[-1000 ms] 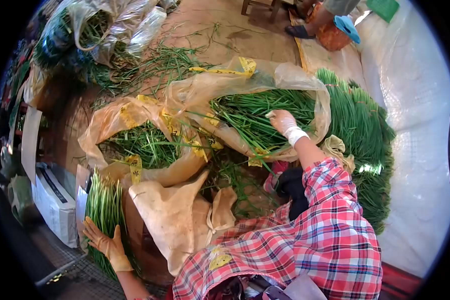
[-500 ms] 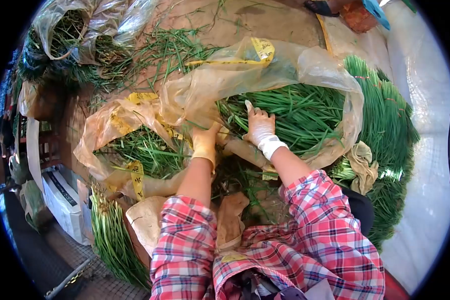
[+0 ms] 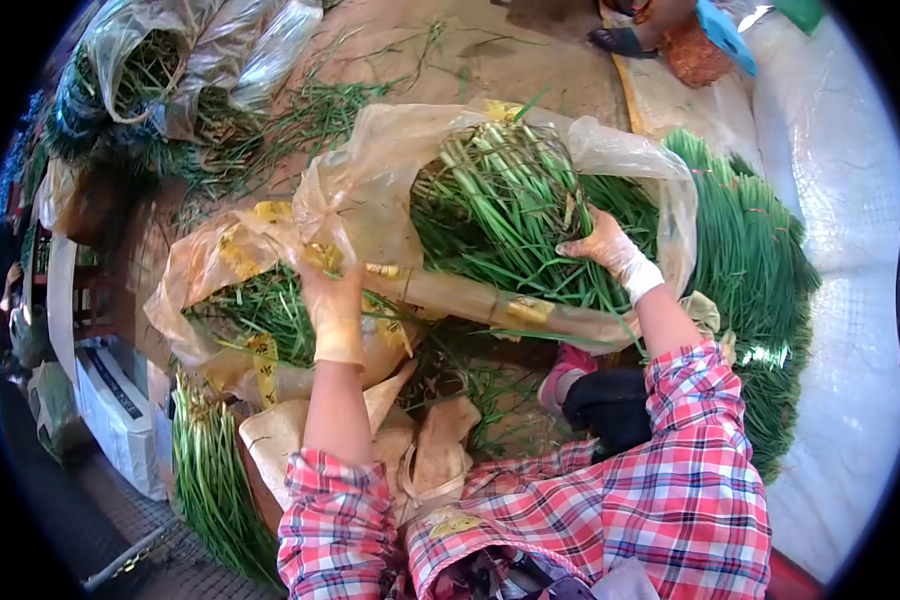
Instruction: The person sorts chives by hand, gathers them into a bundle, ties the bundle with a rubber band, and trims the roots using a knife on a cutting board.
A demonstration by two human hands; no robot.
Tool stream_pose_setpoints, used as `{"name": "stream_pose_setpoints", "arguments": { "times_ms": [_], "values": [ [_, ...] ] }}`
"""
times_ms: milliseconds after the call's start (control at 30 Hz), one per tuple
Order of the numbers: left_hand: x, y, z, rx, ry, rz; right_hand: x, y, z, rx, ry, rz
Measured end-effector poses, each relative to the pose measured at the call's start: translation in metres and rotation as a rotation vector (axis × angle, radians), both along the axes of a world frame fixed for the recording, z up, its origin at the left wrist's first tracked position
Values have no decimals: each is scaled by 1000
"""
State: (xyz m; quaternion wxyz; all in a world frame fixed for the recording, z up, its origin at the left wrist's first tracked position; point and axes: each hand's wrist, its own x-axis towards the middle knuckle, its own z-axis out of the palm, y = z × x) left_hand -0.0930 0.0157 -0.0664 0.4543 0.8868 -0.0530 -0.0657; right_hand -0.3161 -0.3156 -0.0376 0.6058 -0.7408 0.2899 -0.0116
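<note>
My right hand [image 3: 610, 250], in a thin glove with a white cuff, grips the edge of a thick bunch of chives [image 3: 500, 200]. Pale stem ends of that bunch point up and away from me. It rests over more greens inside a large clear plastic bag [image 3: 390, 160] whose mouth gapes wide. My left hand [image 3: 332, 300], also gloved, is closed on the gathered rim between this bag and a smaller plastic bag [image 3: 185, 290]. Loose chives [image 3: 260, 310] fill the smaller bag. The fingertips of my left hand are partly hidden.
Tied chive bundles [image 3: 740, 230] are stacked on the right beside white sheeting [image 3: 840, 300]. Another bundle [image 3: 210, 480] stands at lower left near a white box [image 3: 120, 420]. Filled bags [image 3: 140, 80] lie at upper left. Another person's foot [image 3: 625, 40] shows at the top.
My right hand has moved right and now grips a bunch whose stems have come up into view. My left hand has shifted left along the bag rim. The view has shifted a little.
</note>
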Motion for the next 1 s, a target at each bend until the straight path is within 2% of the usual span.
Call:
{"name": "stream_pose_setpoints", "arguments": {
  "times_ms": [33, 67, 100, 133, 200, 233, 267, 300, 333, 367, 400, 433, 500, 567, 600, 633, 700, 767, 800, 867, 900, 967, 1000],
  "values": [
    [-10, -17, 40, 173, -222, 30, -8, -4, -7, 39, -13, -68],
    [-22, -34, 69, 161, -226, 28, -13, -3, -4, 80, -37, -81],
    [-36, -51, 92, -87, -312, -106, -14, 1, -1, 124, -58, -94],
    [-50, -67, 103, -335, -397, -237, -12, 2, 3, 59, -23, -27],
    [-64, -94, 90, -412, 16, -411, -17, 8, -2, 230, -51, -37],
    [-68, -105, 73, -639, 400, -283, -16, 17, 5, 305, -70, -32],
    [-62, -113, 57, -902, 555, -309, -15, 19, 6, 259, -64, 24],
    [-60, -118, 30, -910, 546, -308, -17, 26, 16, 115, 5, 72],
    [-58, -124, -1, -1045, 656, -225, -18, 31, 19, 53, 44, 116],
    [-58, -128, -5, -1178, 770, -133, -18, 33, 19, -6, 89, 162],
    [-59, -129, -11, -1250, 947, -300, -22, 28, 3, -74, 186, 275],
    [-62, -130, -12, -1242, 1034, -310, -17, 28, 19, -66, 194, 283],
    [-73, -137, 17, -1110, 899, -310, -1, 20, 75, -285, 389, 576],
    [-72, -143, 1, -1182, 847, -343, 1, 6, 91, -209, 106, 350],
    [-71, -145, 1, -1157, 828, -338, 6, 6, 105, -365, 130, 329],
    [-72, -148, 3, -1133, 810, -335, 15, 14, 95, -371, 134, 323],
    [-81, -153, 9, -1189, 858, -319, 34, 37, 60, -586, -174, 348],
    [-83, -162, -4, -1108, 661, -297, 54, 75, 48, -450, -85, 195],
    [-79, -161, -13, -1201, 672, -274, 55, 74, 48, -372, -36, 145],
    [-79, -149, 13, -1132, 725, -224, 58, 68, 41, -257, -28, 105],
    [-79, -145, 16, -1077, 743, -214, 52, 62, 38, -141, -29, 88],
    [-79, -142, 14, -1074, 758, -215, 47, 50, 36, -87, 50, 43],
    [-78, -141, 13, -1065, 767, -212, 40, 47, 37, -38, 0, -37]
  ]
}}
